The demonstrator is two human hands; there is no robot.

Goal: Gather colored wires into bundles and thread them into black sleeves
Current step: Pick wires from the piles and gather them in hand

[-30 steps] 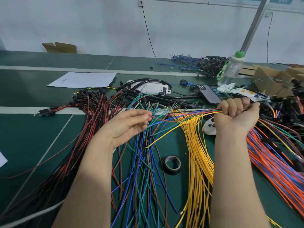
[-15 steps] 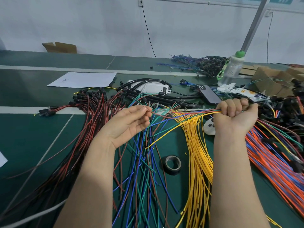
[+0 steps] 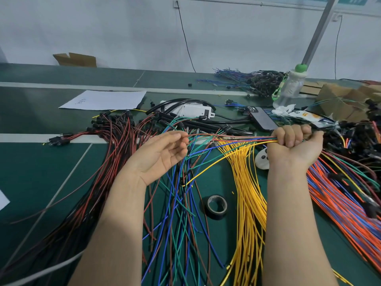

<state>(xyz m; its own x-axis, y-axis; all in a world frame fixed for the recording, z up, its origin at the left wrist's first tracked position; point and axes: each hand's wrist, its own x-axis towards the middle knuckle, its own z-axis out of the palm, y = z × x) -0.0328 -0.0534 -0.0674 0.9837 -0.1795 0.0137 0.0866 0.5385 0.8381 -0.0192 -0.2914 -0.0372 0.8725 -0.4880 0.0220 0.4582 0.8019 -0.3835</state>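
Note:
My right hand is a fist gripping a small bundle of mixed wires, red, blue, green and yellow, that stretches left from it. My left hand is palm up, and its thumb and fingertips pinch a thin reddish wire of that bundle at its far end. Under my hands lie loose blue, green and brown wires and a thick sheaf of yellow wires. Black sleeves lie behind my hands near the white box.
Red-black leads with connectors spread at left, orange and blue wires at right. A black tape roll sits between my forearms. Behind are a white box, phone, bottle, paper sheet and cardboard.
My left hand has risen a little and turned palm up, with its fingertips closing on a wire end. My right fist has stayed almost still.

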